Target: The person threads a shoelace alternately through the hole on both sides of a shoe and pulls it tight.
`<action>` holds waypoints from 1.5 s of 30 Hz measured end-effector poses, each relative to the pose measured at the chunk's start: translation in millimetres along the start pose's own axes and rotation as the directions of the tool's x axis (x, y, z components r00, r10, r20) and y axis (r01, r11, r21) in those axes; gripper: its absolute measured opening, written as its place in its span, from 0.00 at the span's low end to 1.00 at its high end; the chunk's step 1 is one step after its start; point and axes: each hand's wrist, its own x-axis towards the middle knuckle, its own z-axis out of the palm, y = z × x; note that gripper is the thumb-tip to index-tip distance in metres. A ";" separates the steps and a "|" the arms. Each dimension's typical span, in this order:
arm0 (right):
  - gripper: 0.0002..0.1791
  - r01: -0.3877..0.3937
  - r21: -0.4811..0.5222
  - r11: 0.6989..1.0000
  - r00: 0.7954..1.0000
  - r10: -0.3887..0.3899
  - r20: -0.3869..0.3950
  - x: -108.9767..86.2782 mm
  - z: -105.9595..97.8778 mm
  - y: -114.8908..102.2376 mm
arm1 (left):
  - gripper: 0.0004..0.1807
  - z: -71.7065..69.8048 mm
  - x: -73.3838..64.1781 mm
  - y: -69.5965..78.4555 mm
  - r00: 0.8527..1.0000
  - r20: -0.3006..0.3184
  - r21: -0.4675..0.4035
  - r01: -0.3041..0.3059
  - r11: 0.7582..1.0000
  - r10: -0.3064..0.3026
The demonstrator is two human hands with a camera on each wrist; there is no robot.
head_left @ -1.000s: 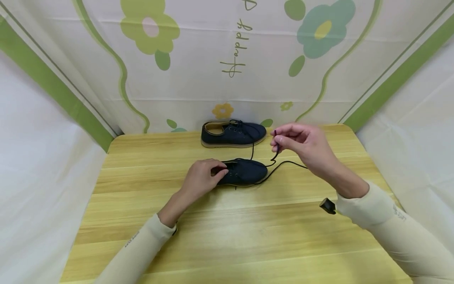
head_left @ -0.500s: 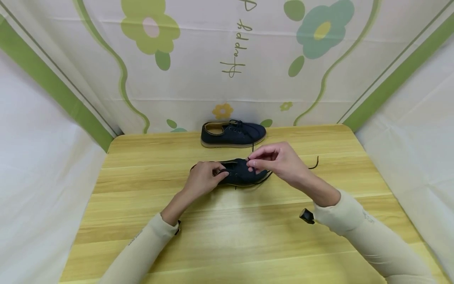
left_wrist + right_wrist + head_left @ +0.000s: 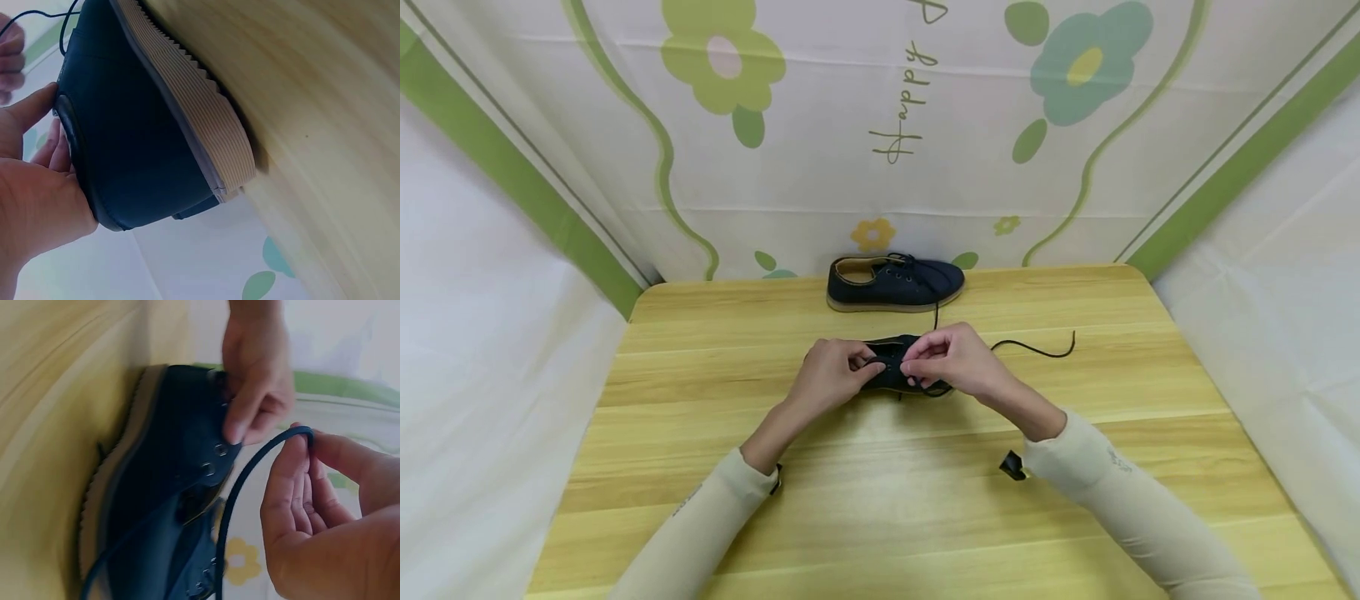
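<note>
A dark navy lace-up shoe (image 3: 882, 382) with a tan ridged sole stands on the wooden table, toe to the right. My left hand (image 3: 827, 372) grips its upper at the opening; in the right wrist view the thumb presses the flap beside the metal eyelets (image 3: 220, 450). Close over the eyelets, my right hand (image 3: 953, 358) pinches a dark shoelace (image 3: 235, 494) between thumb and fingertips, the lace bending over at the tips. The lace's other length (image 3: 1037, 347) trails onto the table at the right. My right hand partly covers the toe in the head view.
The matching shoe (image 3: 895, 283), its lace tied, stands behind at the table's back edge, against a white curtain (image 3: 805, 167) printed with flowers. White cloth walls flank the wooden table (image 3: 850, 517) on both sides.
My right hand has come left and down from beyond the toe to the eyelets, bringing the pinched lace end along. My left hand has kept its hold on the shoe.
</note>
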 end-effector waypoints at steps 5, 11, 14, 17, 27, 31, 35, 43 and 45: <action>0.05 -0.035 -0.079 0.996 0.999 0.032 -0.033 5.9 3.0 14.7 | 0.07 -0.4 -0.5 -0.2 1.000 0.005 -0.004 0.003 1.000 -0.002; 0.05 -0.027 -0.202 0.979 0.997 0.012 -0.071 8.8 7.8 26.6 | 0.06 -0.4 -1.1 -1.2 1.000 0.006 -0.001 0.001 1.000 -0.001; 0.05 -0.020 -0.264 0.964 0.996 -0.004 -0.091 9.7 10.1 30.4 | 0.06 0.0 -1.4 -1.8 1.000 0.008 -0.007 -0.006 1.000 0.006; 0.05 -0.021 -0.292 0.956 0.994 -0.011 -0.107 10.4 12.2 32.8 | 0.05 0.5 -1.5 -2.2 1.000 0.009 -0.013 -0.014 1.000 0.014; 0.10 -0.057 -0.327 0.943 0.991 0.012 -0.136 12.0 18.7 34.0 | 0.05 1.8 -2.6 -3.4 1.000 -0.007 -0.030 -0.027 0.999 0.027; 0.09 -0.053 -0.361 0.931 0.984 -0.012 -0.176 13.4 23.3 34.2 | 0.05 2.4 -3.8 -4.7 0.998 -0.026 -0.030 -0.051 0.998 0.050; 0.08 -0.003 -0.426 0.905 0.971 -0.100 -0.218 15.5 27.9 35.0 | 0.05 2.3 -5.2 -5.1 0.996 -0.048 -0.052 -0.082 0.995 0.079; 0.10 0.107 -0.519 0.848 0.931 -0.268 -0.247 17.3 31.8 39.5 | 0.06 2.8 -7.2 -4.9 0.982 -0.081 -0.002 -0.172 0.985 0.171; 0.10 0.135 -0.535 0.834 0.919 -0.307 -0.247 17.1 31.6 41.5 | 0.07 3.5 -7.8 -4.4 0.975 -0.091 0.032 -0.200 0.979 0.202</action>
